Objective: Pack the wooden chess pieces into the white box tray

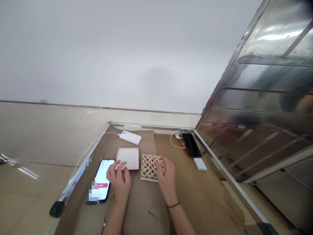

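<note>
"Is that right hand (167, 174) gripping anything?"

"I can't tell. Its thumb and fingers lie over the right side of the tray (149, 179), which sits near the middle of the table (200, 195), packed with round pieces (150, 162). If it pressed hard on that one side, I think the tray could tip and spill them."

"And the left hand (119, 176)?"

"Loosely curled, fingers parted, seemingly holding nothing. It's at the near edge of the lid (128, 156), just left of the tray; whether it touches, I can't say."

"Any trouble there?"

"The phone (102, 174) is right by its knuckles, screen lit. A careless sweep left could tap or shove it."

"Farther out?"

"The power bank (130, 137) lies far left, beyond the lid. Its cable (107, 133) runs over the left edge, so a snag might drag it. The black phone (192, 146) and plug (200, 164), far right, look safe enough."
</note>
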`<state>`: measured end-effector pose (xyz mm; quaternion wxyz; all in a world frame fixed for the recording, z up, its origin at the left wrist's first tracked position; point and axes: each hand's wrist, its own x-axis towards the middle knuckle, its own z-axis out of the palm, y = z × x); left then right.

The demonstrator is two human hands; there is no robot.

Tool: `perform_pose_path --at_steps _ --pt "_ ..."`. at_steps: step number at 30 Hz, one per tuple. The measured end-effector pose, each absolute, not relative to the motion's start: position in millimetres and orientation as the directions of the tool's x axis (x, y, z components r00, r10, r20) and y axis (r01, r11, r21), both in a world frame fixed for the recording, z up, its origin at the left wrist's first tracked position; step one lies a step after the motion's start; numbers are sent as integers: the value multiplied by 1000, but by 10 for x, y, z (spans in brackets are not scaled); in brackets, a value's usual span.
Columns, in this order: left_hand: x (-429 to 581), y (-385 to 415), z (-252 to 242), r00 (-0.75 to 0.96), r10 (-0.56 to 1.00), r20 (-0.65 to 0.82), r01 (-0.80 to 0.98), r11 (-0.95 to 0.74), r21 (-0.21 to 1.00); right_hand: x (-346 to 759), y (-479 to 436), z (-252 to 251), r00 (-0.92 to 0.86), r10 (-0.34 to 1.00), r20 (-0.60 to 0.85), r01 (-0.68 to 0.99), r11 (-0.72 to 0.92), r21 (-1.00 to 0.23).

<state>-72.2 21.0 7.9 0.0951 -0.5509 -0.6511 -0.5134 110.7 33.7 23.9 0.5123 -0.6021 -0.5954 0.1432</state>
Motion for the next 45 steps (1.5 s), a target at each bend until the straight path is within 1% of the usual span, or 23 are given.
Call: perform_pose_path --at_steps 2,3,5,7,9,12,14,16,24,32,35,38,40,45 --pt "-678 249 49 -264 730 630 836 -153 527 1305 297 49 336 872 355 582 104 -807" --pt "-648 261 36 -204 785 585 848 -157 506 1378 269 -33 346 885 312 576 62 -815" --pt "-580 259 20 -117 865 487 876 -142 461 1458 203 -144 292 917 272 593 50 -804" --pt "-518 227 24 -73 909 410 897 -120 426 1458 138 -190 195 934 298 657 101 -747" --pt "-477 181 42 -63 929 365 910 -97 404 1416 89 -198 101 928 360 742 171 -649" --pt "-463 128 74 -93 933 348 925 -49 376 1355 55 -204 -7 907 421 831 239 -501" --pt "-471 113 94 -121 931 346 932 -13 363 1339 57 -213 -48 906 420 859 252 -445" --pt "-476 110 115 -148 930 337 936 21 351 1334 78 -212 -58 910 411 870 248 -425" --pt "-470 114 165 -179 947 268 942 86 324 1284 205 -141 -75 902 426 869 269 -415" --pt "-467 107 182 -202 948 247 946 124 299 1311 159 -63 -68 905 420 819 291 -495" --pt "-487 106 157 -212 936 282 950 129 285 1318 143 -17 -59 908 415 818 282 -501" --pt "-516 113 107 -178 911 372 959 76 273 1321 136 20 -63 911 407 813 283 -508" --pt "-527 117 82 -132 908 398 962 21 271 1321 132 34 -63 916 395 806 280 -521" --pt "-530 99 72 -100 928 360 960 -5 280 1329 122 20 -18 925 381 776 253 -577"
